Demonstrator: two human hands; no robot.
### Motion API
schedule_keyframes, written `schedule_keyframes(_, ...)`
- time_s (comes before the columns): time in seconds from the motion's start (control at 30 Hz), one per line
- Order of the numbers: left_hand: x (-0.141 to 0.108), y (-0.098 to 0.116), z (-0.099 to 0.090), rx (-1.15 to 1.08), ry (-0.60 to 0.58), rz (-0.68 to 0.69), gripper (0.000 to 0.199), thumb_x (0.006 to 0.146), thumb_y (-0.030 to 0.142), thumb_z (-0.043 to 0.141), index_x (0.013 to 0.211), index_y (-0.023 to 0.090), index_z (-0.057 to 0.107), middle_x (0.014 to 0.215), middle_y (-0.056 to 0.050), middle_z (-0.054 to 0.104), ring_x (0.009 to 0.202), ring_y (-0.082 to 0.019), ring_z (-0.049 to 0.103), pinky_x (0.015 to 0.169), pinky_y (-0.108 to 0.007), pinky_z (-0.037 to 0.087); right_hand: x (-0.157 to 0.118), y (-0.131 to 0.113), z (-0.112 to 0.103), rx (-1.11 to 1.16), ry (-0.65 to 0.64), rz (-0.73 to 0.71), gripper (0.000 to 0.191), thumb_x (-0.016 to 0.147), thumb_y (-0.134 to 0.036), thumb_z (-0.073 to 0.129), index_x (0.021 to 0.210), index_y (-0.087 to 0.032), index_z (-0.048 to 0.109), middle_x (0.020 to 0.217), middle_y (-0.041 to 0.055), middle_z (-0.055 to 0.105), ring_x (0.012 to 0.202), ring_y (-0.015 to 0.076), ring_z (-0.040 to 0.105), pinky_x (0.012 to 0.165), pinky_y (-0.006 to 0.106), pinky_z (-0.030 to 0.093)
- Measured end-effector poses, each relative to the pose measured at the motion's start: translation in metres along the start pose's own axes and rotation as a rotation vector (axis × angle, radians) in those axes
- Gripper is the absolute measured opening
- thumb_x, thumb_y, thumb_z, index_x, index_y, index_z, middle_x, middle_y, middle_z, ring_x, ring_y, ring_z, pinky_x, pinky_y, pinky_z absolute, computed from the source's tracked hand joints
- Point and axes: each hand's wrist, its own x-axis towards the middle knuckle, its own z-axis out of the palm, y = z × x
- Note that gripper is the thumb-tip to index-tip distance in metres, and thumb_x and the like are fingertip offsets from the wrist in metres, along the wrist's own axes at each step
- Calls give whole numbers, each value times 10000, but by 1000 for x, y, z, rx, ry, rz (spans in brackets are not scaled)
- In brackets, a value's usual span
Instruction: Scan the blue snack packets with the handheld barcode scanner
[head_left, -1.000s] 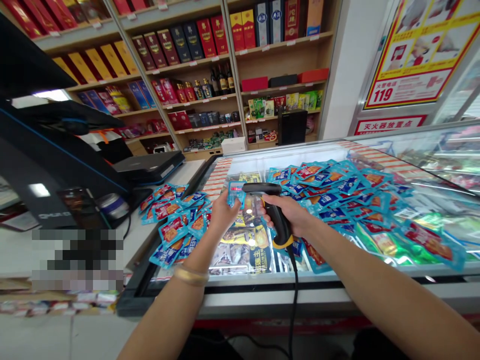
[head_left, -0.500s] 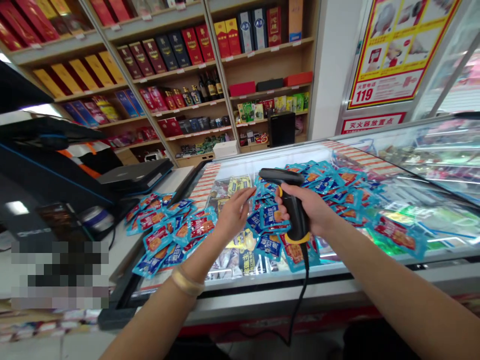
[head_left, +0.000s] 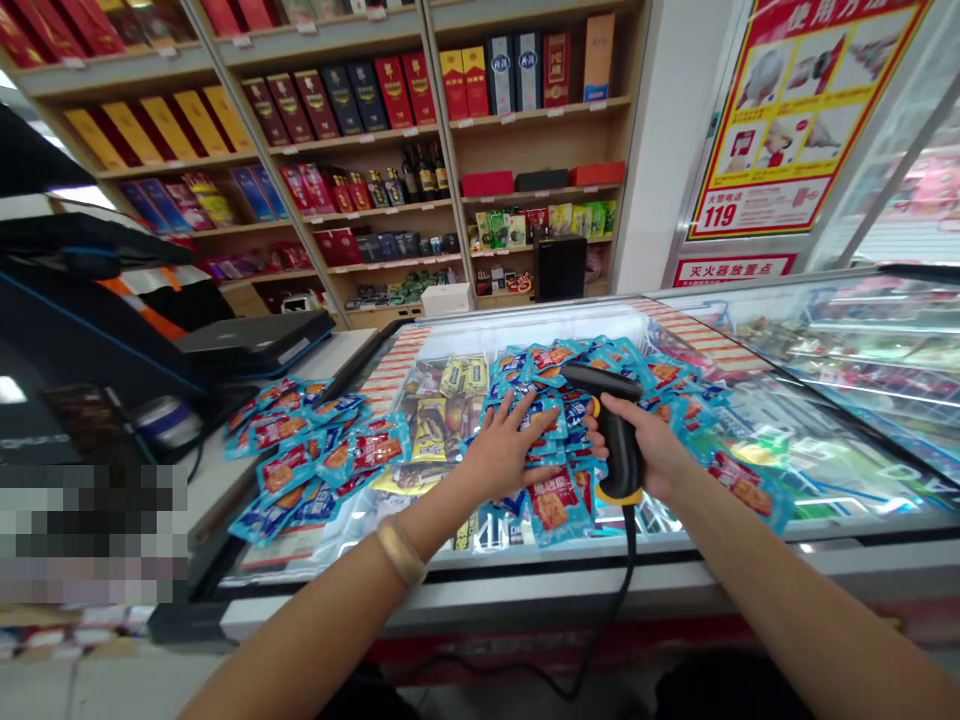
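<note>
A black barcode scanner (head_left: 622, 455) with a yellow trigger and a yellow band round its base sits in the right grip (head_left: 660, 450), its head above the fingers, angled forward and to the left over the packets. Its black cord (head_left: 628, 560) drops from the handle just below that grip and loops down past the edge of the case. Between the two grips, and beyond both, spreads a pile of blue-edged packets (head_left: 576, 425), glossy and overlapping at all angles, some with red panels and a pictured brown snack, others turned to a dark blue face. One red-panelled packet (head_left: 553, 505) lies just on the near side of the left grip (head_left: 510, 445).

The right fingers are wrapped closed around the handle, wrist fairly straight, forearm reaching in from the lower right. The left hand is palm down and wide, fingers fanned out across the pile with nothing clasped in them; how firmly it presses cannot be told. A gold-coloured bangle (head_left: 401, 552) circles the left wrist.

Well to the left of the left grip lies a second heap (head_left: 322, 455) of similar packets, near a white counter (head_left: 346, 365). Under the main pile is a glass-topped case (head_left: 765, 420), with yellow packages (head_left: 430, 430) showing through beside the left grip. Far beyond both grips stand wooden shelves (head_left: 517, 150) of boxes and bottles
</note>
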Motion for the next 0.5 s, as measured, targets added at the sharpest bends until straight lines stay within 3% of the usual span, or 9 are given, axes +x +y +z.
schedule_keyframes(0.13,7,2,-1,45,92,-28,823,798,638,586,1502,351,271,1615,-93,156,1455,-439,108,1110,-678,161,0,2,1,-15,-14,-49,155,832,-291,634,739,-173,596,624,7,547,462,98,482,388,201,450)
schedule_keyframes(0.23,-2,-5,-12,24,164,-67,860,822,606,577,1528,311,186,1613,-134,129,1465,-404,112,1126,-648,156,-6,4,5,-24,-7,-97,149,836,-279,628,740,-173,585,621,5,550,461,96,483,389,201,448)
schedule_keyframes(0.4,-47,-58,-42,135,247,-234,733,863,408,574,1497,185,282,1550,-212,274,1435,-345,266,1141,-554,224,-19,11,25,-33,-51,-93,182,868,-283,584,730,-164,577,604,6,541,458,96,479,394,207,443)
schedule_keyframes(0.5,-81,-97,-53,209,117,-355,748,817,389,603,1474,165,326,1495,-226,374,1385,-367,358,1117,-573,258,-16,23,46,-43,-130,-73,169,863,-274,597,734,-165,580,608,9,552,469,99,489,409,208,451)
